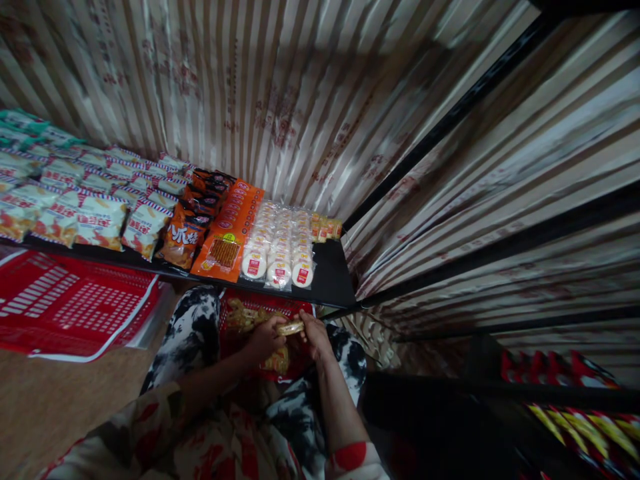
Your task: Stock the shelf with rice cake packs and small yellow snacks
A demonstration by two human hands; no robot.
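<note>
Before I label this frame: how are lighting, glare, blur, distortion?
Head view: dim, near-black left of the yellow packets; head view: sheen on the pleated curtain; head view: held packet soft between left hand and right hand; head view: edges look stretched, probably wide-angle.

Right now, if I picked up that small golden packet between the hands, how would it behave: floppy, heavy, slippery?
The golden packet is probably light, being small beside the left hand and right hand. It seems fairly stiff, with no clear sag between them. Its surface shines, so it may be a little slippery.
</note>
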